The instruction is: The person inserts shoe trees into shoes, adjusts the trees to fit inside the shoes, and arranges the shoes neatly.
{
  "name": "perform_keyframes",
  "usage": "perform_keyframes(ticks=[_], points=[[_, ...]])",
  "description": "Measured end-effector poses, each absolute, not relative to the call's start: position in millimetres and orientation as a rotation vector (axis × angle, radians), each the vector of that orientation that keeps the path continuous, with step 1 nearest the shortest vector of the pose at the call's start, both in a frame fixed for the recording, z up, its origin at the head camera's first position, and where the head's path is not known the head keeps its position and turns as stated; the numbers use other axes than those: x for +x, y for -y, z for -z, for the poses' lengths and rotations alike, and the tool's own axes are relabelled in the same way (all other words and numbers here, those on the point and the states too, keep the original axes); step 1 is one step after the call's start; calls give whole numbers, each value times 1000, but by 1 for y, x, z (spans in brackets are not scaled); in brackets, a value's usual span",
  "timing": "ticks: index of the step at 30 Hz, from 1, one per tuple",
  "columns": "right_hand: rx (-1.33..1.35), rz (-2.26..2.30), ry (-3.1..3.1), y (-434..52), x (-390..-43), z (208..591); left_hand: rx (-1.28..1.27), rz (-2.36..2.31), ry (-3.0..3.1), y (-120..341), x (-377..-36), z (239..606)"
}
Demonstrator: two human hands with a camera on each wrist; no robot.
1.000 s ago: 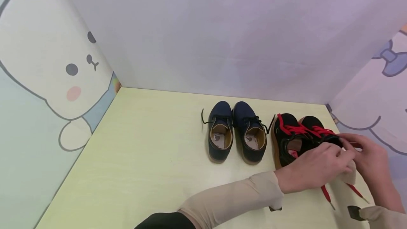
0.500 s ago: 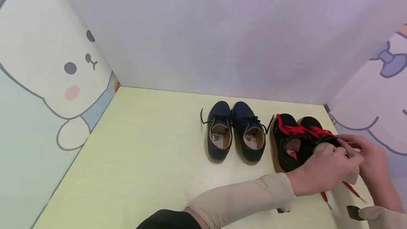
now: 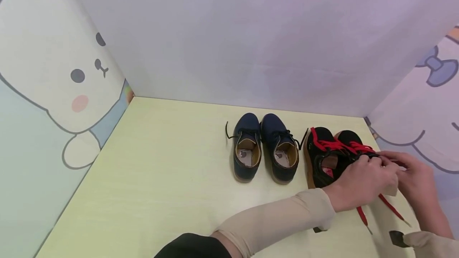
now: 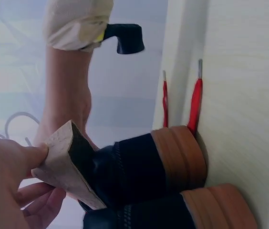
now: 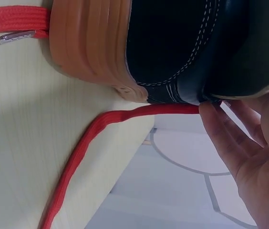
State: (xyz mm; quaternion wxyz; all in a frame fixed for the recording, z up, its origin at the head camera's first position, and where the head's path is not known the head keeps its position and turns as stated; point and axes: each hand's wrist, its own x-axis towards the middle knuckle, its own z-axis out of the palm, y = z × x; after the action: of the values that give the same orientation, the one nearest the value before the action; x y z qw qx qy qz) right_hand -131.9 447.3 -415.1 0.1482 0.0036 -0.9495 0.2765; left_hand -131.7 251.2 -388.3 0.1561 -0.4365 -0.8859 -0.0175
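Note:
A pair of black shoes with red laces stands at the right of the table in the head view. My left hand point(image 3: 365, 182) pinches a flat beige insole point(image 4: 60, 157) with a dark underside between thumb and fingers. The insole slants over the opening of the right black shoe point(image 4: 139, 160); its front part is hidden. My right hand point(image 3: 417, 182) holds that shoe's collar, its fingertips against the upper in the right wrist view. To its left stands the other black shoe point(image 3: 319, 166). A loose red lace point(image 5: 84, 143) trails down onto the table.
A pair of navy shoes, left point(image 3: 247, 146) and right point(image 3: 281, 146), stands left of the black pair, with dark laces undone. The pale yellow table point(image 3: 161, 170) meets a plain back wall point(image 3: 233, 43) and patterned side walls.
My left hand first moved right and back toward me with the insole, then forward and slightly left over the shoe. My right hand stays at the collar. The navy shoes have not moved.

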Motion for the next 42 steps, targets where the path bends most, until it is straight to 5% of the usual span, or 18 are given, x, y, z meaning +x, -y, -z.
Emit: perform_keyframes(ticks=[20, 42], points=[[15, -884, 2696, -446, -134, 418, -1088, 341, 2802, -257, -155, 400], [5, -715, 2716, -444, -131, 423, -1079, 97, 2915, -242, -160, 409]])
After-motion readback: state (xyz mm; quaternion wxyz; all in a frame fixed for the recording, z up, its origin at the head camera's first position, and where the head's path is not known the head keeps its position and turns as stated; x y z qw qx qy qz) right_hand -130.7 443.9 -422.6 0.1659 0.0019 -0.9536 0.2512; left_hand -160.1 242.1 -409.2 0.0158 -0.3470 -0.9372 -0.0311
